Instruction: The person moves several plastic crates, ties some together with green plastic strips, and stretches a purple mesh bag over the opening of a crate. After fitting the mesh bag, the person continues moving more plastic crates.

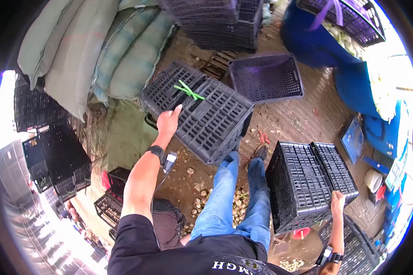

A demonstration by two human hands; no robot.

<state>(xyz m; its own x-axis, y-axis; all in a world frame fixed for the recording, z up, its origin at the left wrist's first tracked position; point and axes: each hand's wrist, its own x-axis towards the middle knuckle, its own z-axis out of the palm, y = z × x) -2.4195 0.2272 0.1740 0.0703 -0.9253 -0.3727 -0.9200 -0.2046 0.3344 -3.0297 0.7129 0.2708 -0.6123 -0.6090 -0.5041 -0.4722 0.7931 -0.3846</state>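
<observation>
My left hand [169,121] is closed on the near edge of a black plastic crate [211,114], which is tilted in front of my legs. A bright green tie [188,90] is knotted across its slatted lid. My right hand [338,201] grips the edge of a second black lidded crate [307,176], beside my right leg. The fingertips of both hands are hidden behind the crate edges. Whether either crate touches the floor is hard to tell.
Stuffed sacks [80,50] are stacked at upper left. An open dark basket [267,78] lies ahead, near stacked crates [220,27]. Blue barrels [358,87] stand at right. Small pale bulbs [199,204] litter the floor around my feet. More black crates [55,156] stand at left.
</observation>
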